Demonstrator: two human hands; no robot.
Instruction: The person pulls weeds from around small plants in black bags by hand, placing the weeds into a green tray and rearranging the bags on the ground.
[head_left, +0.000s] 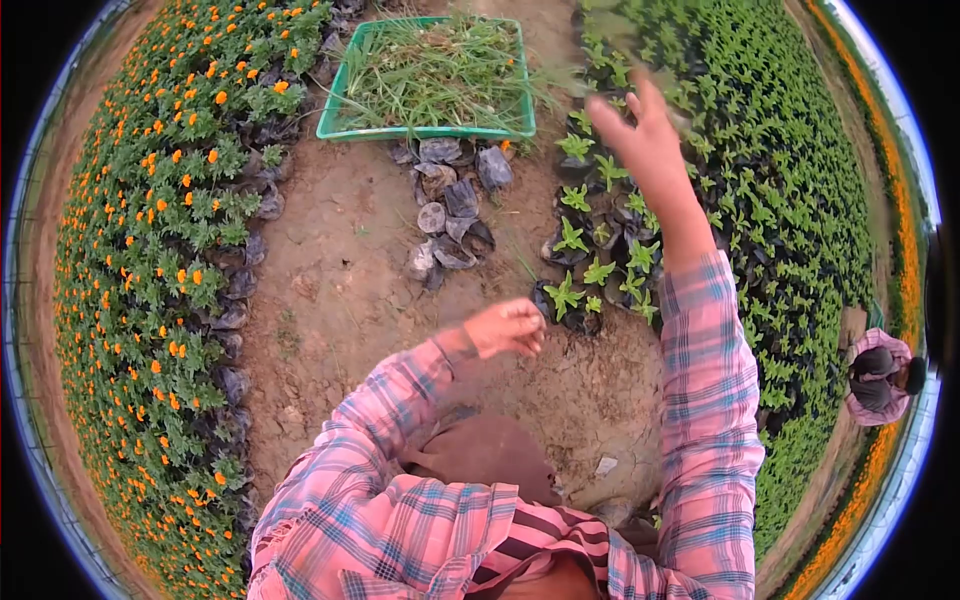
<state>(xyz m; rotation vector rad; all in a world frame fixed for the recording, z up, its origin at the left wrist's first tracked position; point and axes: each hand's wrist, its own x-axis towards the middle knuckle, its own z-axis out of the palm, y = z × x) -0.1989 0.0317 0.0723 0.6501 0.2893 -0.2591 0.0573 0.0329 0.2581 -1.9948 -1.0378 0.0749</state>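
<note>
My left hand (507, 328) is over the bare soil beside the front edge of the potted seedlings (565, 295). Its fingers are curled in, and whatever they may hold is hidden. My right hand (645, 135) is stretched forward above the seedling bed, thumb and fingers apart, slightly smeared by motion. Nothing shows in its grasp. Left of it, a blurred green streak (565, 82) lies between the hand and a green plastic crate (425, 132). Pulled grass and weeds (435, 75) fill that crate.
Black plastic plant bags (455, 215) lie in a pile below the crate. Orange marigolds (160, 230) line the left side of the dirt path (320, 260). Dense green seedlings (790, 170) cover the right side. Another person (880, 375) is at the far right edge.
</note>
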